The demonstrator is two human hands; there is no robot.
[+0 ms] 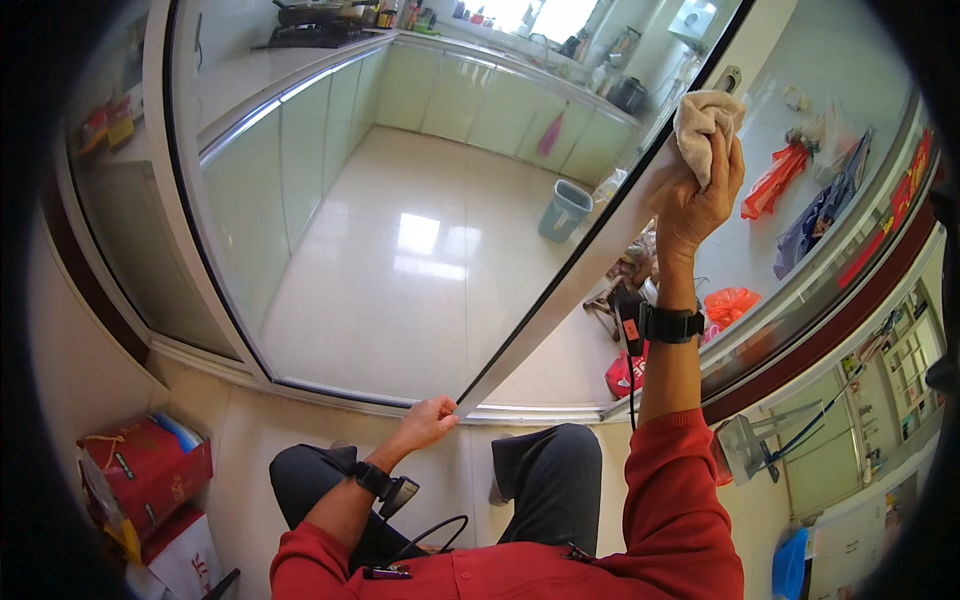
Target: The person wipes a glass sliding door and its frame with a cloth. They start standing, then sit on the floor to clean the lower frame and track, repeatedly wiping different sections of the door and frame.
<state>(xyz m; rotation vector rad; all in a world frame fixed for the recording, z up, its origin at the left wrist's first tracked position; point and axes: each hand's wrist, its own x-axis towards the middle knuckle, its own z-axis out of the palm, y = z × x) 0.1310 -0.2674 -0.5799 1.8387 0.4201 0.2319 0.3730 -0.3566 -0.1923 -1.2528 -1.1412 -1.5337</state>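
My right hand (701,184) presses a bunched beige cloth (709,131) against the white stile (622,217) of a glass sliding door. Just above the cloth, a recessed metal door pull (727,79) shows on the stile. Low down, my left hand (433,421) has its fingers curled at the edge of the same stile, near its lower end; the fingertips are partly hidden. The door's glass pane (375,300) lies to the left of the stile, and the kitchen shows through it. Each wrist wears a black strap with a small device.
A floor track (525,415) runs before my knees. Red gift bags (150,472) stand at the left. Beyond the door are a grey-blue bin (565,211), pale cabinets (465,97) and a gas stove (319,34). A long-handled dustpan (742,450) and a blue basin (790,562) are at the right.
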